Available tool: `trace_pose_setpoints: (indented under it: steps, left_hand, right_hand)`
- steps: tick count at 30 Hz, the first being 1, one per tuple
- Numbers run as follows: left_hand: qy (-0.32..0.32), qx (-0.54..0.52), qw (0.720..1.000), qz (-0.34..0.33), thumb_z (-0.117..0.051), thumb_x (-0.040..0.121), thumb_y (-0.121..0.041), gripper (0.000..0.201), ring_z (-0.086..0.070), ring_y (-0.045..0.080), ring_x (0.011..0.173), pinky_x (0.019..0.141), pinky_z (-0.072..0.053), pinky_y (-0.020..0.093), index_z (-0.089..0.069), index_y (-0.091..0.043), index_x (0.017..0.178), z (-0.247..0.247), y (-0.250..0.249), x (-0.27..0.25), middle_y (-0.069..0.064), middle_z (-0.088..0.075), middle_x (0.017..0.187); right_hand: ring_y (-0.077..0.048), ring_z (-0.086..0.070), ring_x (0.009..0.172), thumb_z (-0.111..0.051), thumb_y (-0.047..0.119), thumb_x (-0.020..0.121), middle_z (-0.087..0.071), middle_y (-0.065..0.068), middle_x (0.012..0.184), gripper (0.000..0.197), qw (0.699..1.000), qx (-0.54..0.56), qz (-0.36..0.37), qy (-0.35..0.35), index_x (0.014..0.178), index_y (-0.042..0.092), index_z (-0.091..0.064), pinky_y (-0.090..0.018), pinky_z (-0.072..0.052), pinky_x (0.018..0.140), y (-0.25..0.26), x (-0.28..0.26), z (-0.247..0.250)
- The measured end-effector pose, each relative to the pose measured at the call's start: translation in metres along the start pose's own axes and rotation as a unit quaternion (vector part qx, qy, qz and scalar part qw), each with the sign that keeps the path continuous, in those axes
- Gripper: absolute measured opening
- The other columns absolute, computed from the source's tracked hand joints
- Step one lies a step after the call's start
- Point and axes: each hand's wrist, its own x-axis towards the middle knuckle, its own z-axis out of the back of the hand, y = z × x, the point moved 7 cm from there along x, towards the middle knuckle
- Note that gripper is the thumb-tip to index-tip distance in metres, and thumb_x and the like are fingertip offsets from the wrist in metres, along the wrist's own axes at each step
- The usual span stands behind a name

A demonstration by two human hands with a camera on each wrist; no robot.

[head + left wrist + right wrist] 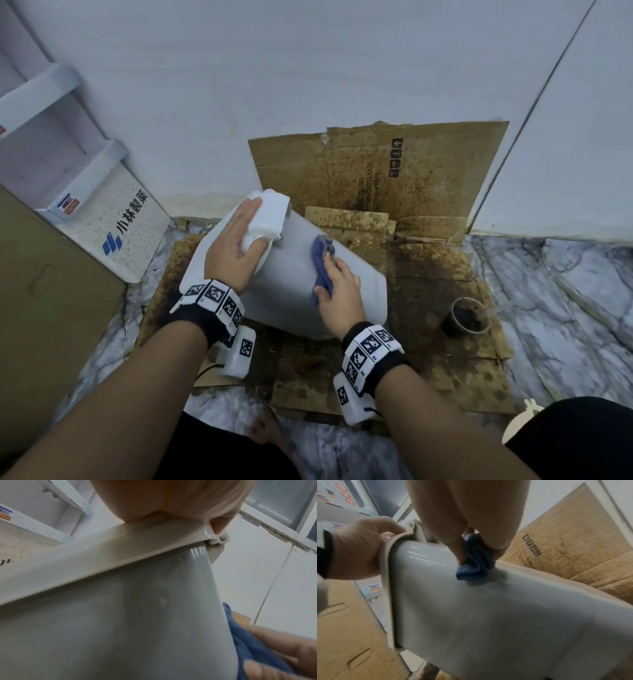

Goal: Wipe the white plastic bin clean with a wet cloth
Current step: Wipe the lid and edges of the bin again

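The white bin (291, 281) lies tilted; the left hand (236, 246) grips its rim, the right hand (339, 291) presses a blue cloth (322, 263), fingers curled round it.

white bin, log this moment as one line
step: wiping side wall | white bin: tilted on stained cardboard | left hand: grips lid end | right hand: presses blue cloth on bin

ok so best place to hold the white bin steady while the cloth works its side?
Probably the lid end. The white bin is tipped over on the stained cardboard, with its flanged rim toward the person's left. Come from that side and wrap the lip, as the left hand does now. That leaves the smooth, glossy wall free for the right hand and blue cloth.
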Motion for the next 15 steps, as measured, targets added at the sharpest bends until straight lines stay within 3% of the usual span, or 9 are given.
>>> trace_pose_setpoints:
  steps: [6,10,15]
  left_hand:
    - [-0.006,0.000,1.000,0.019,-0.050,0.084,-0.033,0.063,-0.035,0.007,0.139,0.111,-0.028,0.024,-0.038,-0.037,0.146,0.008,0.005,0.000,-0.014,-0.036,0.153]
    - [-0.014,0.009,0.999,0.027,-0.050,0.083,-0.035,0.063,-0.041,0.012,0.134,0.108,-0.035,0.030,-0.038,-0.037,0.145,0.015,0.010,0.001,-0.009,-0.041,0.151]
    - [-0.030,0.008,0.998,0.049,-0.049,0.082,-0.036,0.064,-0.047,0.010,0.123,0.097,-0.033,0.021,-0.039,-0.038,0.144,0.025,0.017,0.001,-0.009,-0.046,0.145]
  right_hand:
    - [-0.022,-0.019,0.142,-0.050,0.009,0.096,-0.023,0.000,0.157,0.063,0.999,-0.013,-0.040,-0.002,0.152,0.022,-0.025,-0.026,-0.013,0.115,-0.038,-0.001,0.009]
    - [-0.023,-0.020,0.142,-0.052,0.009,0.096,-0.025,0.000,0.157,0.063,0.998,-0.019,-0.057,-0.008,0.152,0.022,-0.026,-0.029,-0.014,0.117,-0.061,0.001,0.011]
    - [-0.024,-0.020,0.142,-0.053,0.007,0.094,-0.026,0.000,0.157,0.063,0.997,-0.018,-0.079,-0.018,0.151,0.021,-0.028,-0.029,-0.014,0.117,-0.086,0.002,0.015]
